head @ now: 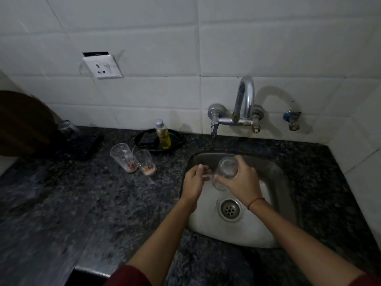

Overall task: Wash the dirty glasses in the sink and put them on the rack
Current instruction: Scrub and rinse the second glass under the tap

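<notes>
- The right hand (241, 180) is over the sink (288, 182), its fingers and thumb curled round a clear glass (225, 170).
- This glass is tilted, one end pointing up and away towards the wall, the other down towards the person. It hangs above the basin, clear of the drain (230, 209).
- The left hand (194, 180) is just beside the glass, on its left, at the lower end. Its fingers are bent towards that end. Whether they pinch the rim or only come near it I cannot tell, as the spot is blurred.
- Both forearms reach in from the bottom edge. A red thread (255, 201) circles the right wrist.
- Two dirty glasses (123, 157) stand upright on the dark speckled bench (82, 203), left of the sink and well apart from both hands. They are touching or almost touching, and each has a reddish residue at the bottom.
- Behind them a black dish (177, 141) carries a small bottle (162, 135) of yellow liquid, standing near the wall.
- A further glass (68, 126) sits tilted at the back left of the bench, on something black that is too dark to make out.
- The chrome tap (245, 100) is fixed to the white tiled wall above the sink.
- A white socket (103, 67) is set in the wall, up and to the left.
</notes>
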